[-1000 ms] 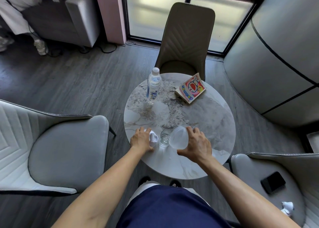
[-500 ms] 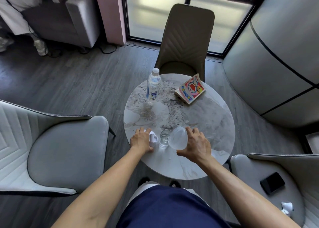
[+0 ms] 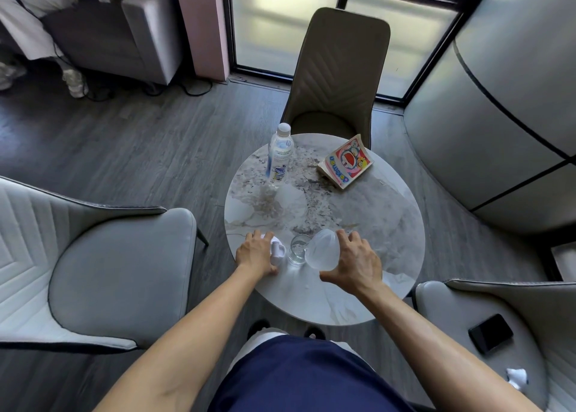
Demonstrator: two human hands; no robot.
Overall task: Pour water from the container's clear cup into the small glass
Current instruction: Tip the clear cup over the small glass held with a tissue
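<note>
I find the small glass (image 3: 297, 252) upright on the desk (image 3: 358, 212) between my hands, the clear cup (image 3: 322, 253) tipped touching its right side, long axis sloping leftward, mouth at the glass rim. My right hand (image 3: 355, 263), the nearer, curls around the cup; my left hand (image 3: 257, 252) grips the white container (image 3: 277, 249) just left of the glass. Against the earlier frame, the arrangement is practically unchanged.

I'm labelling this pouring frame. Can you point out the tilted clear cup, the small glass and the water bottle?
Tilted clear plastic cup (image 3: 322, 251), head view: middle of its rounded side wall.
Small clear drinking glass (image 3: 297, 251), head view: its wall, below the rim.
Clear plastic water bottle with white cap (image 3: 279, 159), head view: its label.
</note>
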